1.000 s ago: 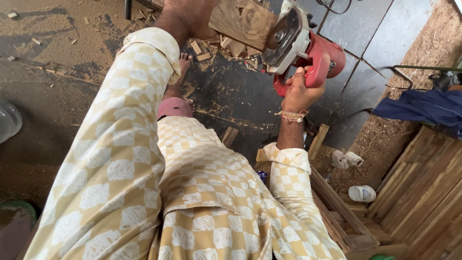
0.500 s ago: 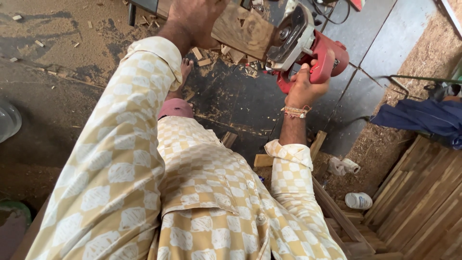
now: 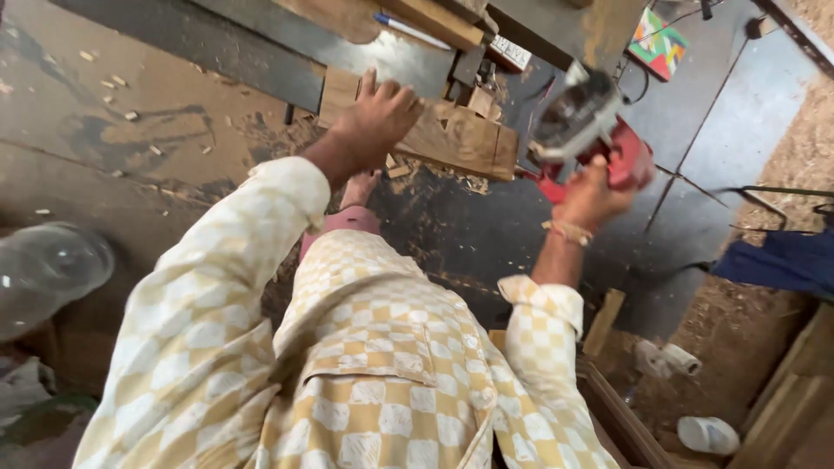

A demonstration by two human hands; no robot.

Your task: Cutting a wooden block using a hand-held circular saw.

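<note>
A red angle grinder [image 3: 591,139] is hanging in the air just right of a wooden block [image 3: 456,135]; it is looking heavy, rigid and blurred, best gripped round its red body, clear of the disc guard; the right hand [image 3: 591,195] is wrapping closed around that body from below; the left hand [image 3: 373,117] is lying flat, fingers spread, pressing the stiff, rough block onto the dark workbench [image 3: 261,61]; wood chips [image 3: 113,82] are littering the floor.

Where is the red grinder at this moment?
In the head view the red grinder is at upper right, held in the right hand, just right of the wood block under the left hand.
</note>
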